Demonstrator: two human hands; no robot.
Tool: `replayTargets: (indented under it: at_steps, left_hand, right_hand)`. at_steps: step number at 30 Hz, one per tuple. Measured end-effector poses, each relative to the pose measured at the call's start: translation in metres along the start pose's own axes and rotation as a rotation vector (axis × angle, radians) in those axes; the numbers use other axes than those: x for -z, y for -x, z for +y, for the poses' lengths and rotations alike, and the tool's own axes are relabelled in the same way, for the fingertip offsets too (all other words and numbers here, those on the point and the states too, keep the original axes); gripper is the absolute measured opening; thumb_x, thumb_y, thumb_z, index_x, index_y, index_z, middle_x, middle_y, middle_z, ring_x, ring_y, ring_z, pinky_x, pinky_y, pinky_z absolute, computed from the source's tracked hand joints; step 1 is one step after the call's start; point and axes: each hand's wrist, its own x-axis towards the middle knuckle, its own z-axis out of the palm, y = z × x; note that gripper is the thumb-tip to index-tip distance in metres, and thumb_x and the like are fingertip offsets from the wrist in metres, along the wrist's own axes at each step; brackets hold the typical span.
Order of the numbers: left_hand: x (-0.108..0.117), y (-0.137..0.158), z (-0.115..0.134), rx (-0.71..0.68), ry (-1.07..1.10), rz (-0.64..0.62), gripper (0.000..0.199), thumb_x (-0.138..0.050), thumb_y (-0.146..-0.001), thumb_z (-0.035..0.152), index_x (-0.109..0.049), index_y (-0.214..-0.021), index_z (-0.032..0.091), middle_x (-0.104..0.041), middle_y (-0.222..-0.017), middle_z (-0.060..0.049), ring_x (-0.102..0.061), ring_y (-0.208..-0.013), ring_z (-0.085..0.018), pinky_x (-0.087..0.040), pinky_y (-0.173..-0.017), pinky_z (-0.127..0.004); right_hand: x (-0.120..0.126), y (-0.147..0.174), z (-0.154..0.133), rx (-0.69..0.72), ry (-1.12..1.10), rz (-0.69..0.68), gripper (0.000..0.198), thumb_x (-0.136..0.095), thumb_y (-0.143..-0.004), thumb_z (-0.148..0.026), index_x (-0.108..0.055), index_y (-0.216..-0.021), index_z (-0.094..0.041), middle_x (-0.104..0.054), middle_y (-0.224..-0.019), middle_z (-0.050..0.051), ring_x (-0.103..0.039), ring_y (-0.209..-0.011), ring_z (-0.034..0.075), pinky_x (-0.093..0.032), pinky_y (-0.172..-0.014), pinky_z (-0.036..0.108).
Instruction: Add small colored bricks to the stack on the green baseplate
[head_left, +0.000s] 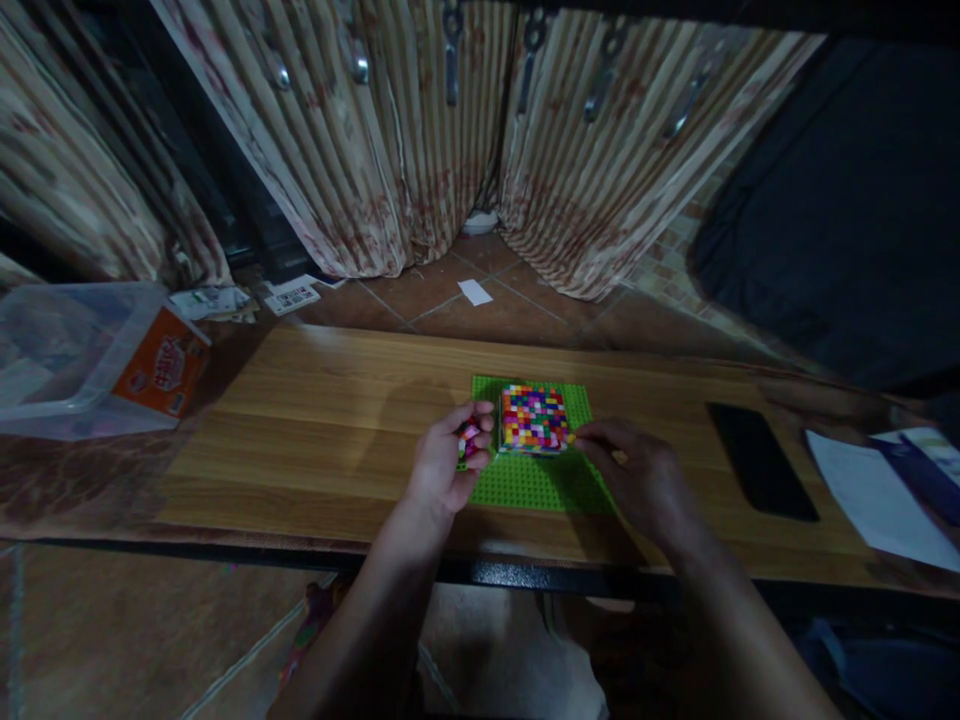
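A green studded baseplate (536, 485) lies on the wooden table (315, 430). On its far half stands a square block of many small coloured bricks (534, 418). My left hand (450, 462) rests at the plate's left edge, fingers curled around a few small pink and white bricks (468, 440). My right hand (637, 478) sits at the block's right side, fingertips pinching a small yellow piece (572, 438) against the block's lower right corner.
A black phone (761, 460) lies flat to the right, with white and blue papers (885, 495) beyond it. A clear plastic bin (75, 355) with an orange label sits at the left. Striped curtains (420, 130) hang behind the table over a tiled floor.
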Motion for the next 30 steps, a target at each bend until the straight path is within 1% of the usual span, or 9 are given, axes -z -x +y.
replayTargets:
  at_steps: [4, 8, 10, 12, 16, 20, 23, 26, 30]
  left_hand:
    - [0.0, 0.0, -0.001, 0.004, -0.014, 0.003, 0.016, -0.046, -0.087, 0.012, -0.059, -0.08, 0.007, -0.046, -0.062, 0.001, -0.036, -0.042, -0.002, -0.02, -0.031, -0.011]
    - [0.0, 0.0, -0.001, 0.006, -0.017, -0.005, 0.017, -0.046, -0.088, 0.013, -0.059, -0.079, 0.006, -0.046, -0.062, 0.001, -0.037, -0.042, -0.002, -0.019, -0.031, -0.011]
    - [0.0, 0.0, -0.001, 0.008, -0.018, -0.005, 0.017, -0.047, -0.088, 0.013, -0.059, -0.079, 0.006, -0.046, -0.062, 0.001, -0.037, -0.042, -0.002, -0.019, -0.031, -0.011]
    - [0.0, -0.001, 0.0, 0.009, -0.018, -0.002, 0.016, -0.047, -0.087, 0.013, -0.059, -0.08, 0.007, -0.047, -0.062, 0.0, -0.037, -0.042, -0.002, -0.019, -0.031, -0.011]
    - [0.002, -0.001, -0.001, 0.007, -0.009, -0.007, 0.016, -0.046, -0.087, 0.012, -0.06, -0.08, 0.007, -0.046, -0.063, 0.0, -0.037, -0.042, -0.002, -0.02, -0.031, -0.011]
    - [0.003, -0.002, -0.002, 0.007, -0.003, -0.021, 0.017, -0.046, -0.087, 0.013, -0.06, -0.081, 0.007, -0.046, -0.063, 0.0, -0.037, -0.043, -0.002, -0.02, -0.031, -0.011]
    - [0.003, -0.002, -0.003, 0.009, 0.002, -0.022, 0.017, -0.047, -0.087, 0.013, -0.061, -0.08, 0.006, -0.047, -0.063, 0.0, -0.037, -0.043, -0.002, -0.02, -0.031, -0.011]
    - [0.002, -0.001, -0.002, 0.011, 0.004, -0.024, 0.017, -0.047, -0.086, 0.012, -0.061, -0.079, 0.006, -0.047, -0.063, 0.0, -0.038, -0.043, -0.002, -0.02, -0.031, -0.01]
    - [0.002, -0.001, -0.002, 0.005, 0.001, -0.021, 0.014, -0.049, -0.084, 0.012, -0.062, -0.078, 0.007, -0.047, -0.063, 0.0, -0.038, -0.042, -0.002, -0.02, -0.031, -0.011]
  right_hand:
    - [-0.007, -0.001, 0.0, 0.033, -0.004, -0.044, 0.012, -0.059, -0.088, -0.028, -0.068, -0.086, -0.021, -0.071, -0.086, 0.003, -0.067, -0.078, 0.018, -0.051, -0.071, 0.03]
    - [-0.014, -0.001, 0.002, 0.034, -0.028, -0.011, 0.01, -0.062, -0.086, -0.028, -0.069, -0.084, -0.021, -0.071, -0.086, 0.004, -0.067, -0.079, 0.018, -0.051, -0.072, 0.03]
    - [-0.016, -0.001, 0.003, -0.004, -0.047, 0.01, 0.01, -0.064, -0.085, -0.03, -0.069, -0.084, -0.021, -0.072, -0.086, 0.004, -0.068, -0.078, 0.018, -0.051, -0.072, 0.03]
    - [-0.016, 0.0, 0.004, -0.063, -0.077, 0.003, 0.013, -0.065, -0.084, -0.032, -0.069, -0.085, -0.021, -0.072, -0.085, 0.003, -0.067, -0.076, 0.018, -0.051, -0.071, 0.03]
    - [-0.012, 0.0, 0.006, -0.167, -0.149, -0.022, 0.024, -0.066, -0.081, -0.043, -0.069, -0.088, -0.021, -0.072, -0.084, 0.003, -0.066, -0.074, 0.019, -0.05, -0.069, 0.03]
    - [-0.009, -0.004, 0.004, -0.249, -0.138, 0.045, 0.035, -0.057, -0.085, -0.051, -0.069, -0.087, -0.018, -0.071, -0.08, 0.005, -0.065, -0.071, 0.019, -0.048, -0.065, 0.029]
    - [-0.013, -0.006, 0.001, -0.283, -0.113, 0.064, 0.039, -0.054, -0.086, -0.053, -0.067, -0.089, -0.017, -0.071, -0.081, 0.006, -0.065, -0.072, 0.019, -0.047, -0.064, 0.029]
    - [-0.019, -0.007, 0.0, -0.305, -0.104, 0.037, 0.041, -0.054, -0.085, -0.055, -0.066, -0.091, -0.016, -0.071, -0.082, 0.007, -0.065, -0.072, 0.02, -0.047, -0.064, 0.03]
    - [-0.024, -0.007, 0.001, -0.32, -0.066, 0.013, 0.04, -0.055, -0.084, -0.055, -0.064, -0.084, -0.016, -0.068, -0.075, 0.006, -0.061, -0.066, 0.019, -0.044, -0.061, 0.03]
